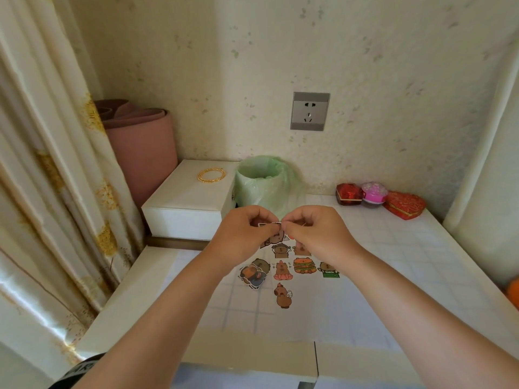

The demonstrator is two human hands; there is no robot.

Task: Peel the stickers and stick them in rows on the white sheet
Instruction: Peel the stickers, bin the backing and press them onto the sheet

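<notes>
Soft, warm daylight, evenly bright; strongest far left of the grip, where the curtain (33,276) glows pale along its lower folds; shadows faint and soft-edged; small glints on the red foil box (349,193) right of and beyond the grip; the sticker (269,224) pinched between left hand (244,228) and right hand (317,231) looks slightly soft; the wide lens bows the curtain and the wall edge far right; the forearms (168,318) nearer than the grip blur towards the bottom edge.

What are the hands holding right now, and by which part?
One sticker, pinched along its upper edge by the fingertips of both the left hand and the right hand, above the white sheet.
</notes>
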